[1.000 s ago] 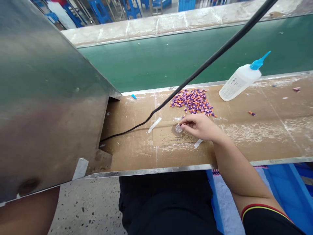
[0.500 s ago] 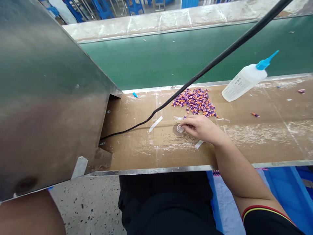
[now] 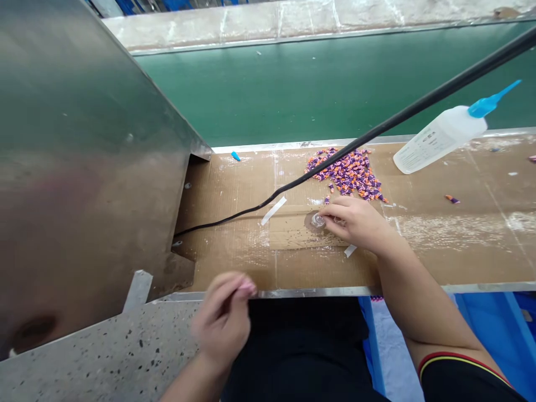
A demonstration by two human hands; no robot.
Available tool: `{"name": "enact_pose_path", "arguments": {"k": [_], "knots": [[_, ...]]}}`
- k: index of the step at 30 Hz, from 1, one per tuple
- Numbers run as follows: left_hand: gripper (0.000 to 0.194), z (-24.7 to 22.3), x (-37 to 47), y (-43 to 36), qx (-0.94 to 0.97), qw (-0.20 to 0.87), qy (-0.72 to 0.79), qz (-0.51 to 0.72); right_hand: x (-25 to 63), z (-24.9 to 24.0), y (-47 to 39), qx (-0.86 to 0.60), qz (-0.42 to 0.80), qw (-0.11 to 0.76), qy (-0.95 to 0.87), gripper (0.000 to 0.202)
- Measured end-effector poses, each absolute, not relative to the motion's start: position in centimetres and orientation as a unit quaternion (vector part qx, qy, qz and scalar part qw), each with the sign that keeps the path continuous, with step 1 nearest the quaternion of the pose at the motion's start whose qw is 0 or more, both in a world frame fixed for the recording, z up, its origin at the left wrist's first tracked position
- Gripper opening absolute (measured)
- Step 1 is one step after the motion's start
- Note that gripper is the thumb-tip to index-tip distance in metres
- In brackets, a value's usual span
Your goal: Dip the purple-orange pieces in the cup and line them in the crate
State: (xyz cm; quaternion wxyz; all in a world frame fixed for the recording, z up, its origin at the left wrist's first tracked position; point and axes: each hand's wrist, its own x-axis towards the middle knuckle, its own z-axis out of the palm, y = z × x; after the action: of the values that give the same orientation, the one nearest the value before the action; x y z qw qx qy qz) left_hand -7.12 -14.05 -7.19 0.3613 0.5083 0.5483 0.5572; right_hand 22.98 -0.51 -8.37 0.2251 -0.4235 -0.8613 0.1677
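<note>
The right hand [image 3: 362, 223] is over the brown surface [image 3: 226, 245], with its fingertips at the small clear dish [image 3: 317, 220]. I cannot tell if they grip the dish or a tiny thing in it. The dish is about halfway between the near edge and the far edge of the surface, on a dark round patch, with little dark specks around it. The left hand [image 3: 224, 318] is at the near edge, to the left of the dish. Its fingers are curled and pinch a small pink thing [image 3: 248, 287].

A pile of purple and orange pieces [image 3: 355, 176] is by the far edge, just past the right hand. One loose piece [image 3: 452, 199] is well to the right of the pile. A white bottle [image 3: 439, 139] with a blue spout is at the far edge, to the right of the pile. A little blue cap [image 3: 235, 156] lies near the far left corner, close to the big metal box [image 3: 92, 167]. A black cord [image 3: 301, 178] goes from the box up to the right and crosses in front of the pile. Two bits of white tape, the left tape [image 3: 274, 210] and the right tape [image 3: 350, 251], are on the surface on either side of the dish. A green strip [image 3: 259, 95] runs past the far edge.
</note>
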Motion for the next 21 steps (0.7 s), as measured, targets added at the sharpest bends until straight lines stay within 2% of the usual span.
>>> {"name": "enact_pose_path", "arguments": {"k": [2, 5, 8, 15, 21], "knots": [[0.012, -7.6, -5.1, -11.5, 0.487, 0.459, 0.489, 0.559, 23.0, -8.4, -0.5, -0.418, 0.159, 0.233, -0.864, 0.022], [0.036, -7.0, -2.0, -6.5, 0.343, 0.645, 0.457, 0.508, 22.9, -8.3, -0.4, -0.401, 0.157, 0.249, -0.868, 0.023], [0.048, -6.1, 0.2, -2.5, 0.264, 0.721, 0.437, 0.469, 22.8, -8.1, -0.3, -0.405, 0.166, 0.245, -0.865, 0.02], [0.049, -8.5, 1.4, -0.3, 0.24, 0.73, 0.443, 0.462, 22.8, -7.7, -0.4, -0.415, 0.192, 0.254, -0.852, 0.018], [0.049, -9.4, 0.9, -1.0, 0.342, 0.658, 0.482, 0.466, 21.7, -6.4, -1.5, -0.472, 0.257, 0.392, -0.747, 0.016]]}}
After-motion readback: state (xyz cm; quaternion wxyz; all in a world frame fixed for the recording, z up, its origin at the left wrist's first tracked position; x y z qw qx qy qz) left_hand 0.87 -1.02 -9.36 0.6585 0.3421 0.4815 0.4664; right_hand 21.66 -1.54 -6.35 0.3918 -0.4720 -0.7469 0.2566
